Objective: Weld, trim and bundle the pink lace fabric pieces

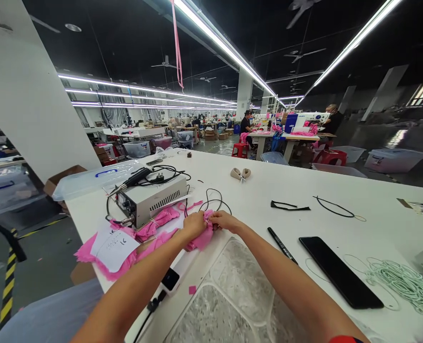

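Note:
Both hands meet over a gathered bundle of pink fabric [201,239] near the middle of the table. My left hand [194,225] is closed on its upper left side, with the fingertips partly hidden. From the right, my right hand [226,221] pinches the bundle's upper edge. Loose pink cloth hangs below the fingers. More pink fabric pieces [157,224] lie to the left, some tied in a bunch, with a marked white paper [115,248] on top. A black cord [216,194] loops just behind my hands.
A grey control box [161,200] with a corded black handpiece [136,177] stands left. Nearest me is a clear compartment tray [240,276]. A black marker [282,245], a phone [340,271] and mint-green cord [399,281] lie right. A beige ring-shaped piece [240,174] sits farther back.

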{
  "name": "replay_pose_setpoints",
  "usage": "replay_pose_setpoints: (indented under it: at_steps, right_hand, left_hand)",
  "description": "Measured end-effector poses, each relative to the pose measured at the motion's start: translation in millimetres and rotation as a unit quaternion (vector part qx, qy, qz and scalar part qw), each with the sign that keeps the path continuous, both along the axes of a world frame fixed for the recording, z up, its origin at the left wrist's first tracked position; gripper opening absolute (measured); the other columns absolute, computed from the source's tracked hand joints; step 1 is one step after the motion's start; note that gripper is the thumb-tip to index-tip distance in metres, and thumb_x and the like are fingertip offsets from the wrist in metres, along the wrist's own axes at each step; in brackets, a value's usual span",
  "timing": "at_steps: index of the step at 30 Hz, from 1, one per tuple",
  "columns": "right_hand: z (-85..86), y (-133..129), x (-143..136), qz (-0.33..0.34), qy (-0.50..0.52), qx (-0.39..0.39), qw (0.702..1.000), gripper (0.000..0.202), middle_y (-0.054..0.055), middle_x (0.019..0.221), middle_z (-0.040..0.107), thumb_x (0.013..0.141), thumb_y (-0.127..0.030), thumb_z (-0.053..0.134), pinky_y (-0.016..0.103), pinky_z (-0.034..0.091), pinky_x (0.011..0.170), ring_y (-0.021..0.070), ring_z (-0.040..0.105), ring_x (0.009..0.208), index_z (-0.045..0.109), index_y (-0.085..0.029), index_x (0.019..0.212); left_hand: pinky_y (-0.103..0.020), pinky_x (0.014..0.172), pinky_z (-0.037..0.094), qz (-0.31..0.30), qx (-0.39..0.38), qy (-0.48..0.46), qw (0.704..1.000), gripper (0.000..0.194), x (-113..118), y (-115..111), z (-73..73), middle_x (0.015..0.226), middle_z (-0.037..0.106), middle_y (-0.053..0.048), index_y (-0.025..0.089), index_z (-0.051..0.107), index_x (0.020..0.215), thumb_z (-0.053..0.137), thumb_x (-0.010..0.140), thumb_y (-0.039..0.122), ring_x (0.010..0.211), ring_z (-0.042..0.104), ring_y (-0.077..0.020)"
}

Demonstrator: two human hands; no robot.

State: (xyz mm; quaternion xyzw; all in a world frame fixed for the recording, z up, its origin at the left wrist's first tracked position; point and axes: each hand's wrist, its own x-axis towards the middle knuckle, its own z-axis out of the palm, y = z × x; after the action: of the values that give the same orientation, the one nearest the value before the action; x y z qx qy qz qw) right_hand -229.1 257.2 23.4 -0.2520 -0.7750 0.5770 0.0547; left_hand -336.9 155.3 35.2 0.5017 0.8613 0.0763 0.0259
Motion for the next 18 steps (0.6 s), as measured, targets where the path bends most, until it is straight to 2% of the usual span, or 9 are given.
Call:
replay_pose_setpoints:
  at_steps: [5, 11, 18]
  right_hand:
    - [-3.7, -2.4, -4.3, -0.054, 0.009, 0.008, 0.998, 0.02, -0.005, 0.065, 0.055, 0.09, -0.03, 0.054, 0.018, 0.043, 0.046, 0.0047, 0.049, 0.049, 0.059, -0.011, 0.085]
    - [-7.6, -8.1, -4.8, -0.081, 0.018, -0.013, 0.996, 0.016, -0.004, 0.066, 0.055, 0.09, -0.027, 0.055, 0.017, 0.042, 0.045, 0.0047, 0.05, 0.051, 0.059, -0.012, 0.09]
    - [-5.3, -16.0, -4.4, -0.139, -0.011, -0.022, 0.99, 0.023, 0.002, 0.088, 0.062, 0.091, -0.032, 0.053, 0.025, 0.052, 0.06, 0.0097, 0.059, 0.069, 0.059, -0.012, 0.101]
  left_hand:
    - [-0.035, 0.08, 0.045, -0.015, 0.006, -0.019, 1.0, 0.035, -4.4, -0.7, -3.8, 0.108, 0.066, -0.011, 0.02, 0.054, 0.116, 0.046, 0.082, 0.023, 0.103, 0.06, -0.0267]
    - [-0.036, 0.078, 0.045, -0.033, 0.02, -0.033, 0.999, 0.041, -4.1, -2.7, -2.6, 0.104, 0.067, -0.01, 0.022, 0.049, 0.123, 0.046, 0.082, 0.022, 0.101, 0.061, -0.0277]
    - [-0.034, 0.087, 0.044, -0.078, 0.04, -0.075, 0.993, 0.051, -13.9, 4.4, 1.9, 0.119, 0.063, -0.008, 0.023, 0.05, 0.127, 0.052, 0.076, 0.021, 0.111, 0.057, -0.0263]
